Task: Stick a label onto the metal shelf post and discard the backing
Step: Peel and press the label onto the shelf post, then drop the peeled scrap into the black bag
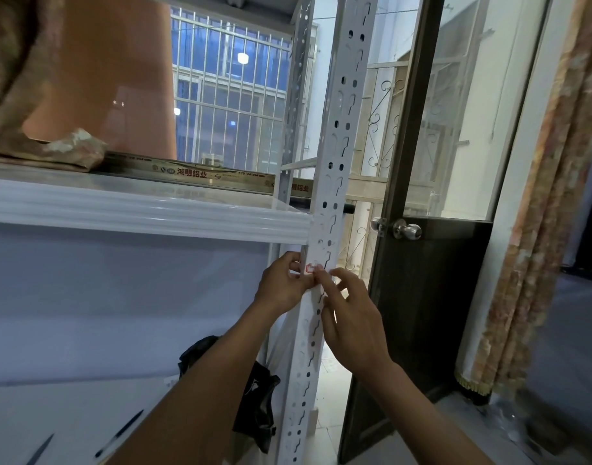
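A white perforated metal shelf post (338,135) runs from top to bottom through the middle of the head view. A small white label with a red border (310,268) lies against the post just under the upper shelf. My left hand (283,285) pinches the label's left side beside the post. My right hand (351,320) reaches from the right, and its fingertips touch the label's right edge on the post. Whether the backing is on the label or off it is hidden by my fingers.
A white shelf board (147,214) joins the post at the left. Below lie two black pens (118,434) and a black bag (254,397). A dark door with a round knob (407,229) stands at the right, beside a patterned curtain (536,229).
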